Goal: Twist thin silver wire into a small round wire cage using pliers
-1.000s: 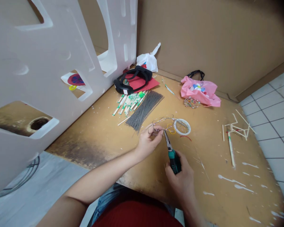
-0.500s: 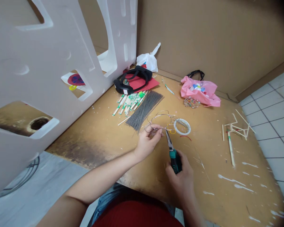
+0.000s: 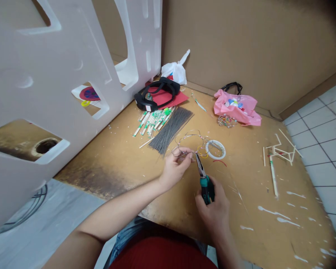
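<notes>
My left hand (image 3: 177,166) pinches a thin bent wire piece (image 3: 190,136), whose loops spread above and around the fingers. Wrapped round the green and black handles of needle-nose pliers (image 3: 204,183) is my right hand (image 3: 215,205). The pliers' narrow jaws point up and left, with their tips at the wire just right of my left fingertips. Whether the tips grip the wire is too small to tell. Beyond them lies a white ring (image 3: 223,150), with a yellow wire loop (image 3: 203,152) on its left side and a short red wire (image 3: 220,162) below it.
A bundle of straight grey wires (image 3: 172,129) lies beside wrapped chopsticks (image 3: 154,121). Behind sit a black headset (image 3: 145,102), red paper (image 3: 183,99) and a white bag (image 3: 175,73). At right are a pink bag (image 3: 250,112) and a stick frame (image 3: 285,155). A white plastic panel (image 3: 72,48) stands left.
The pliers and my right hand have shifted very slightly, the handles tilting a little to the left. My left hand keeps its pinch on the wire in nearly the same place.
</notes>
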Tool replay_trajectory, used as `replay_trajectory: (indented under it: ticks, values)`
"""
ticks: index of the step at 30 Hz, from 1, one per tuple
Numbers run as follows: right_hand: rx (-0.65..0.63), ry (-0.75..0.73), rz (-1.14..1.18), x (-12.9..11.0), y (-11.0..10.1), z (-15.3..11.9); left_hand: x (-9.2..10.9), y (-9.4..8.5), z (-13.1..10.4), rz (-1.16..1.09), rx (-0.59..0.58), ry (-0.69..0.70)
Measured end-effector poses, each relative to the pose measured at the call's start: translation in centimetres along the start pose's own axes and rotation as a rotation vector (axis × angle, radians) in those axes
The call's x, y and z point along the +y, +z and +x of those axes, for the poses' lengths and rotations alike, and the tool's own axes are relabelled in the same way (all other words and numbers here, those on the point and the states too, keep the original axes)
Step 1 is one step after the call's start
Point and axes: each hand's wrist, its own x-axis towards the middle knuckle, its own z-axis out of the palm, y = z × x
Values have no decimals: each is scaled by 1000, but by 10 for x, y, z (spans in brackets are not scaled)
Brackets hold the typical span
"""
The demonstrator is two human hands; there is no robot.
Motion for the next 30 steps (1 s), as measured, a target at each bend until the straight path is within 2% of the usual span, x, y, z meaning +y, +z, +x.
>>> replay_trajectory:
  ticks: [7, 14, 19, 25, 30]
  values:
    - [41, -37, -61, -2, 2, -2, -1, 0, -1, -15, -6, 14]
    - [83, -37, -100, -6, 6, -3, -7, -2, -1, 58, 11, 163]
    - [80, -42, -111, -11, 9, -4, -9, -3, 0, 158, 66, 243]
    - [2, -6, 18, -14, 7, -2, -1, 0, 0, -8, 55, 149]
    - [34, 5, 32, -10, 6, -1, 2, 2, 0, -86, 59, 67]
